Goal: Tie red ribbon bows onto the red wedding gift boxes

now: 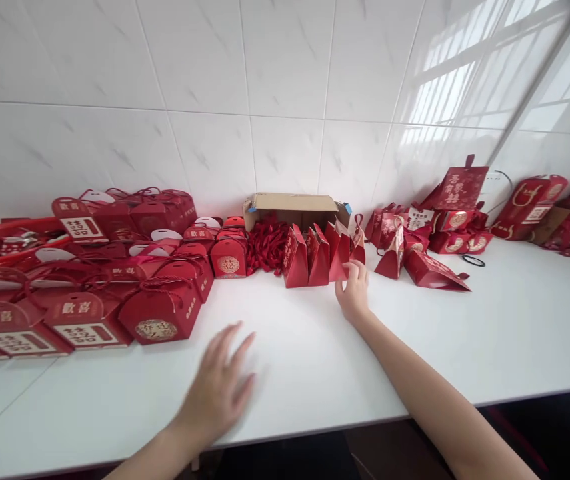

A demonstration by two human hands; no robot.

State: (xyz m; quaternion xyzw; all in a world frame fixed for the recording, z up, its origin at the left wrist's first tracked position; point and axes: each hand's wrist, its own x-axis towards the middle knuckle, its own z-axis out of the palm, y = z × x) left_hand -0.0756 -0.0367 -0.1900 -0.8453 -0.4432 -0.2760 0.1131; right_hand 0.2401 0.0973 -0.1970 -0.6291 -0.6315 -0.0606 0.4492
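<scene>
My left hand (218,387) hovers over the front of the white table, fingers spread and slightly blurred, holding nothing. My right hand (353,293) is at the right end of a row of upright red folded gift boxes. Its fingers are bent and its thumb stands apart. The fingertips meet the lower front of a small red gift box (359,251); whether they press on it I cannot tell. Just left stands another red box (337,252), then two wedge-shaped red boxes (318,257) with gold lettering on their sides.
Behind the row, an open cardboard carton (292,202) rests against the tiled wall, with a heap of dark red ribbons (267,245) before it. Many red handled boxes (162,310) crowd the left. To the right are a tipped red box (435,271), stacked boxes (457,219) and a black ring (473,261).
</scene>
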